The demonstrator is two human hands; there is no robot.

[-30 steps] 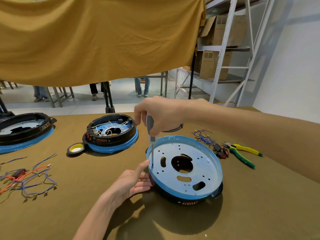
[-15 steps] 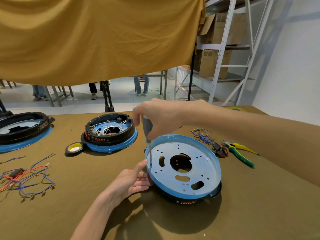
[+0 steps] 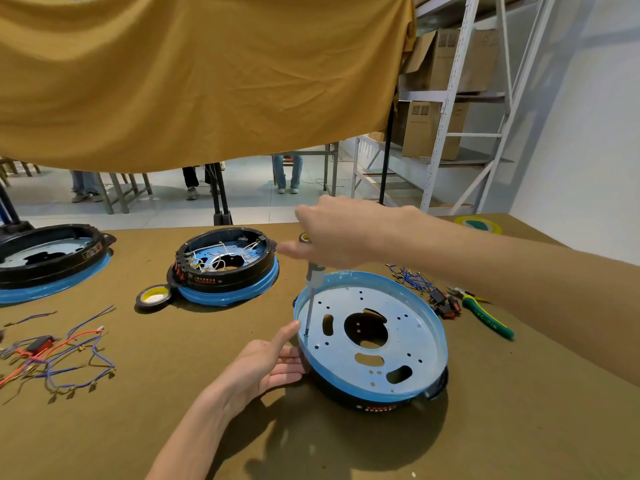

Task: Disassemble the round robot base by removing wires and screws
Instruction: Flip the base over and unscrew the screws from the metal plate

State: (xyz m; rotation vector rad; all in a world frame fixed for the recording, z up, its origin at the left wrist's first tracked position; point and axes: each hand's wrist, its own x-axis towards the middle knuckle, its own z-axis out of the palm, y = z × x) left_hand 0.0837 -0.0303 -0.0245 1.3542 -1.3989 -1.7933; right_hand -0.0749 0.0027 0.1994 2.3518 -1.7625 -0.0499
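Blue-rimmed round robot base [image 3: 372, 336] lies on the table [image 3: 173, 410], steadied by the left hand's [image 3: 268, 367] straight fingers. Right hand [image 3: 341, 237] grips a screwdriver [image 3: 313, 285], tip on its plate.

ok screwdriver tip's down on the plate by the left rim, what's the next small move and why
Probably keep turning the screwdriver to back that screw out: its tip sits on the round base plate near the rim, the right hand grips the handle, and the left hand braces the rim.

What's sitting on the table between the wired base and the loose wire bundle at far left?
A black tape roll with a yellow core, touching the wired base; the rest, toward the wire bundle, is bare table, per head view.
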